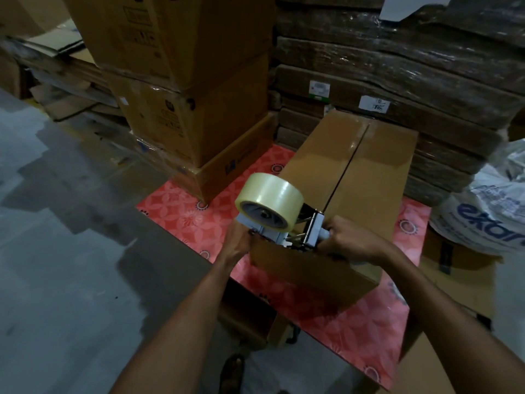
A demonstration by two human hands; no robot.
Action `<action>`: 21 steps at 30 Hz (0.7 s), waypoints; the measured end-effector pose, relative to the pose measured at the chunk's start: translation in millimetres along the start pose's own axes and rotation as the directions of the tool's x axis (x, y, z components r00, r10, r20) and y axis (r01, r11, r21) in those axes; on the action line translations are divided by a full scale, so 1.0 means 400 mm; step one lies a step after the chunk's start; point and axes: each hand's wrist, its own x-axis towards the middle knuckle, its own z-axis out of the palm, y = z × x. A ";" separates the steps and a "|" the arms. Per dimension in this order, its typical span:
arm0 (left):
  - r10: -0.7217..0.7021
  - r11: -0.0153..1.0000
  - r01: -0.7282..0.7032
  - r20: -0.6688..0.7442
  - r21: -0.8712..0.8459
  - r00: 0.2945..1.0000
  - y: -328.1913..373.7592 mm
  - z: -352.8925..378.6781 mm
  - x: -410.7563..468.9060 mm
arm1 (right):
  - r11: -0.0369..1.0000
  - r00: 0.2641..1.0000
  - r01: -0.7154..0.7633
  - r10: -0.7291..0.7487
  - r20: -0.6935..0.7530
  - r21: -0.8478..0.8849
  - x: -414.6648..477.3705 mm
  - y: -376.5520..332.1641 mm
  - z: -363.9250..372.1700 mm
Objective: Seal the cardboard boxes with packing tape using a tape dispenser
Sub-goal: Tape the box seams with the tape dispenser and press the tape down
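Observation:
A long brown cardboard box (366, 172) lies on a red patterned table cover (181, 217), its top flaps shut along a dark centre seam. A tape dispenser (284, 223) with a pale clear tape roll (270, 194) sits at the box's near top edge, over the seam. My right hand (345, 237) grips the dispenser's handle end. My left hand (238, 241) presses against the near left corner of the box, right below the roll; its fingers are partly hidden by the dispenser.
A stack of three large sealed boxes (187, 89) stands at the back left of the table. Wrapped flat cardboard bundles (412, 66) form a wall behind. A white printed plastic bag (488, 211) sits at the right. Grey floor (56, 251) lies to the left.

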 end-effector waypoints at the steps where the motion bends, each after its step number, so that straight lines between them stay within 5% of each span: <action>1: 0.023 0.996 -0.021 -0.019 0.090 1.000 -0.014 0.003 0.005 | 1.000 1.000 0.004 -0.005 -0.005 -0.028 0.003 0.002 -0.002; 4: -0.035 0.976 0.050 -0.073 0.213 0.997 -0.045 0.004 0.026 | 0.998 1.000 -0.003 0.003 -0.005 -0.055 0.010 0.014 -0.014; 7: 0.029 0.985 -0.027 -0.010 0.170 1.000 -0.073 0.008 0.043 | 0.990 0.999 0.026 -0.029 -0.016 -0.141 -0.005 0.042 -0.037; 10: -0.056 0.992 0.060 -0.042 0.107 0.998 -0.049 0.001 0.049 | 0.973 0.987 0.127 -0.143 -0.071 -0.194 -0.050 0.081 -0.066; 11: -0.094 0.991 0.097 -0.038 0.096 0.995 -0.048 0.001 0.051 | 0.939 0.966 0.230 -0.252 -0.055 -0.256 -0.062 0.103 -0.079; 13: -0.140 0.987 0.140 -0.006 0.075 0.990 -0.042 0.001 0.055 | 0.931 0.963 0.258 -0.228 0.142 -0.259 -0.093 0.130 -0.104; 15: -0.166 0.982 0.164 0.014 0.096 0.986 -0.029 0.005 0.059 | 0.876 0.943 0.331 -0.291 0.163 -0.350 -0.104 0.155 -0.111; 17: -0.174 0.971 0.190 -0.112 0.146 0.978 -0.001 0.025 0.057 | 0.937 0.965 0.246 -0.213 0.151 -0.247 -0.113 0.147 -0.101; 19: -0.080 0.943 0.177 -0.326 0.282 0.942 0.048 0.053 0.053 | 1.000 0.978 -0.023 0.026 0.209 -0.018 -0.113 0.132 -0.089; 21: 0.033 0.899 0.103 -0.301 0.426 0.953 0.090 0.070 0.063 | 0.984 0.994 0.035 -0.053 -0.095 -0.177 -0.107 0.125 -0.068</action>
